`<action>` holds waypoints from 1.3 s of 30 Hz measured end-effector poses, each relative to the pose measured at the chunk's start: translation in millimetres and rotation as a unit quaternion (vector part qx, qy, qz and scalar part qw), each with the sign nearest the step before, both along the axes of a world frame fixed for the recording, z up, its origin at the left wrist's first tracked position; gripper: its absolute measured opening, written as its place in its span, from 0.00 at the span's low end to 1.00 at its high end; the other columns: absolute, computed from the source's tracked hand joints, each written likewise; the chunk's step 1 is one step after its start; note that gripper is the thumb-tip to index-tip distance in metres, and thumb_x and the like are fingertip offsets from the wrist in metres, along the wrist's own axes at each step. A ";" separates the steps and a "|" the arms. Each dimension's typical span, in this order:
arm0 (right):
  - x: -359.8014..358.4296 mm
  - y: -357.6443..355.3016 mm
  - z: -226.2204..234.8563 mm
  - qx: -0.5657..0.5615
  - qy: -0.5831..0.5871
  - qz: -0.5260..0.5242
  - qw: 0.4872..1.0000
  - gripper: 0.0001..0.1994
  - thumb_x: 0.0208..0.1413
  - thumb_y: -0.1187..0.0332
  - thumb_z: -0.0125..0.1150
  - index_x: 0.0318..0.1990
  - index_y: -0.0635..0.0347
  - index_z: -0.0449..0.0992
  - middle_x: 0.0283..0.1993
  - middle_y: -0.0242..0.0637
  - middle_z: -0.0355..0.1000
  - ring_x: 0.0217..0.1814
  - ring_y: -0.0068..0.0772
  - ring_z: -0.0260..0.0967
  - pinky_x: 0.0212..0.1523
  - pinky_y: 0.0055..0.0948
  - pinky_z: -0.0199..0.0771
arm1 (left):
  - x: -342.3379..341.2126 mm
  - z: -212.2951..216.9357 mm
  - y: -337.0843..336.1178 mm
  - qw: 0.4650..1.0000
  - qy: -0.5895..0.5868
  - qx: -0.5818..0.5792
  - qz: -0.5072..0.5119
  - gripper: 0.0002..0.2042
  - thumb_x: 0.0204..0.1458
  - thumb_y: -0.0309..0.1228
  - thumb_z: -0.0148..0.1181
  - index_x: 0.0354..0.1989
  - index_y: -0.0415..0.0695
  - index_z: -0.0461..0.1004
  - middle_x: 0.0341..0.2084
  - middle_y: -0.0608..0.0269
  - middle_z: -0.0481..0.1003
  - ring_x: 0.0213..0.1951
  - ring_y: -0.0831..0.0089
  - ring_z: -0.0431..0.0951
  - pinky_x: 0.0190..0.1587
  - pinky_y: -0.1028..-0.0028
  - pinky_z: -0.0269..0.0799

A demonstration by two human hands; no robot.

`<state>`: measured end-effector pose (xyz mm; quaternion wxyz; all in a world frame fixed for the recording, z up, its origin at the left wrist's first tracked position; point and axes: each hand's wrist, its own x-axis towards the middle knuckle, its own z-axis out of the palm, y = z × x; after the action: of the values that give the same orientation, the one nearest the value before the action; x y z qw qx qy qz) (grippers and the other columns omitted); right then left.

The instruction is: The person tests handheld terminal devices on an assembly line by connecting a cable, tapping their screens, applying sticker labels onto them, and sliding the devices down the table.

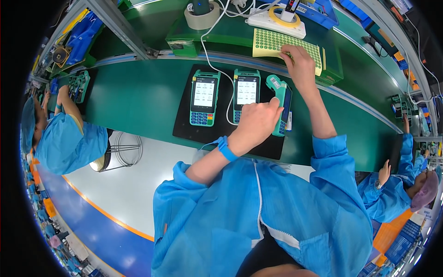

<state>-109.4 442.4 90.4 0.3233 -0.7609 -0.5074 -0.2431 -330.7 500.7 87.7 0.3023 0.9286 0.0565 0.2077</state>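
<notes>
- On the green bench I see a black mat; a white cable drops onto it between two upright-facing card machines, the left one and the middle one.
- On the raised green shelf I find a tape roll and a white power strip.
- The left hand blocks my view of the middle machine's keypad.
- The third card machine is pale green with blue keys, tilted, a white label near its top; the other two show lit screens.
- The sticker sheet is pale yellow with rows of green dots, lying on the shelf's front.
- I see the left hand curled narrow against the third machine, right of the middle one; I cannot tell whether it grips.
- The right hand is narrow, fingertips at the sheet's lower edge; I cannot tell whether they pinch anything.
</notes>
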 end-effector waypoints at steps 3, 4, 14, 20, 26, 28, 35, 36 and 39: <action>1.2 -0.7 -1.5 0.019 -0.024 0.017 0.999 0.07 0.56 0.71 0.70 0.40 0.59 0.80 0.39 0.39 0.81 0.41 0.46 0.79 0.40 0.40 0.79 | 4.3 -0.8 -1.5 1.000 -0.013 0.008 -0.006 0.12 0.64 0.35 0.60 0.32 0.41 0.70 0.16 0.53 0.76 0.21 0.50 0.79 0.22 0.56 0.72; 2.0 -0.4 -1.7 0.026 -0.041 0.024 0.999 0.06 0.56 0.71 0.70 0.39 0.59 0.79 0.40 0.40 0.81 0.41 0.46 0.79 0.41 0.40 0.80 | 4.6 -0.7 -1.8 1.000 -0.013 0.007 -0.006 0.12 0.64 0.35 0.60 0.32 0.41 0.70 0.16 0.53 0.76 0.21 0.50 0.79 0.22 0.56 0.72; 7.3 -2.9 -2.0 -0.013 0.004 0.014 1.000 0.08 0.57 0.74 0.70 0.43 0.62 0.80 0.45 0.41 0.83 0.46 0.45 0.82 0.45 0.37 0.83 | 2.5 -1.6 -2.5 1.000 0.013 0.009 -0.004 0.12 0.65 0.36 0.60 0.33 0.41 0.70 0.17 0.53 0.76 0.21 0.50 0.80 0.22 0.56 0.72; -14.2 -20.7 26.4 -0.037 0.149 0.061 0.986 0.06 0.62 0.74 0.64 0.44 0.66 0.78 0.54 0.44 0.81 0.55 0.44 0.79 0.55 0.35 0.78 | 4.3 2.4 -6.0 1.000 -0.002 0.016 -0.005 0.12 0.65 0.36 0.60 0.33 0.41 0.70 0.16 0.53 0.76 0.21 0.50 0.80 0.22 0.57 0.71; -41.3 -46.5 40.9 -0.182 0.278 0.117 0.936 0.05 0.62 0.75 0.63 0.42 0.66 0.76 0.51 0.44 0.79 0.50 0.45 0.76 0.54 0.37 0.76 | 7.2 4.6 -7.7 0.999 -0.006 0.046 0.003 0.12 0.64 0.36 0.60 0.33 0.41 0.70 0.16 0.53 0.77 0.21 0.52 0.80 0.21 0.58 0.72; -47.9 -46.7 41.1 -0.208 0.254 0.121 0.937 0.05 0.61 0.76 0.63 0.41 0.66 0.77 0.51 0.44 0.79 0.49 0.47 0.77 0.53 0.37 0.76 | 7.7 5.1 -8.6 0.998 -0.007 0.055 0.005 0.12 0.64 0.36 0.61 0.33 0.41 0.70 0.16 0.53 0.77 0.21 0.52 0.81 0.21 0.58 0.72; -71.0 -37.7 33.4 -0.208 0.109 0.015 0.972 0.06 0.57 0.76 0.66 0.41 0.65 0.81 0.46 0.45 0.81 0.44 0.54 0.78 0.45 0.41 0.80 | 7.2 4.5 -9.8 0.999 0.009 0.052 0.007 0.12 0.63 0.37 0.61 0.34 0.41 0.72 0.17 0.53 0.78 0.22 0.52 0.82 0.22 0.59 0.74; -72.1 -37.8 31.0 -0.203 0.084 -0.003 0.975 0.07 0.56 0.76 0.67 0.42 0.65 0.82 0.46 0.46 0.81 0.44 0.54 0.79 0.44 0.41 0.80 | 5.9 5.1 -9.5 0.999 0.019 0.045 0.006 0.11 0.63 0.37 0.61 0.34 0.41 0.72 0.18 0.54 0.78 0.22 0.52 0.82 0.23 0.58 0.74; -76.4 -40.0 28.7 -0.122 0.091 -0.016 0.988 0.12 0.58 0.75 0.67 0.50 0.64 0.82 0.50 0.47 0.81 0.45 0.51 0.81 0.45 0.39 0.81 | -2.2 -0.1 -2.3 1.000 0.013 0.016 0.002 0.11 0.64 0.37 0.60 0.35 0.41 0.72 0.18 0.51 0.77 0.22 0.49 0.81 0.24 0.55 0.74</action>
<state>-185.8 402.4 119.1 0.2689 -0.8215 -0.4897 -0.1140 -332.9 498.4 87.6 0.2862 0.9358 0.0594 0.1972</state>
